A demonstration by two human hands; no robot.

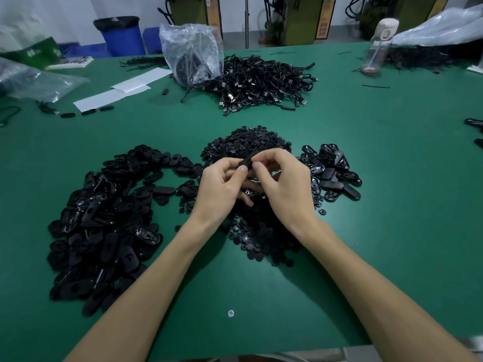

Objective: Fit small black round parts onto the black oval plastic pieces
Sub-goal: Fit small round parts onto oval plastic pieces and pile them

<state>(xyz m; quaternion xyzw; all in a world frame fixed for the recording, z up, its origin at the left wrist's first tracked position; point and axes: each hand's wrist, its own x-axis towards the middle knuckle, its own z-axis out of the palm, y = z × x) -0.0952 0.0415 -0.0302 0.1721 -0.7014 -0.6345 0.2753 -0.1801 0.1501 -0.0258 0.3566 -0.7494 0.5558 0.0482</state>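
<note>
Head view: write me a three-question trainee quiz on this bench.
1. True or false: the left hand and right hand pinch a black piece between them, over the round parts pile.
2. The larger oval pieces pile lies on which side of the hands? A left, B right.
3. Fill in: the cable heap touches a clear plastic ____.
Key: 1 true; 2 A; 3 bag.

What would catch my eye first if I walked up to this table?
In the middle, the left hand and right hand pinch one small black piece between them, above a heap of round parts. A big pile of oval pieces spreads over the green table to the left. A tangle of black cables lies farther back.
</note>
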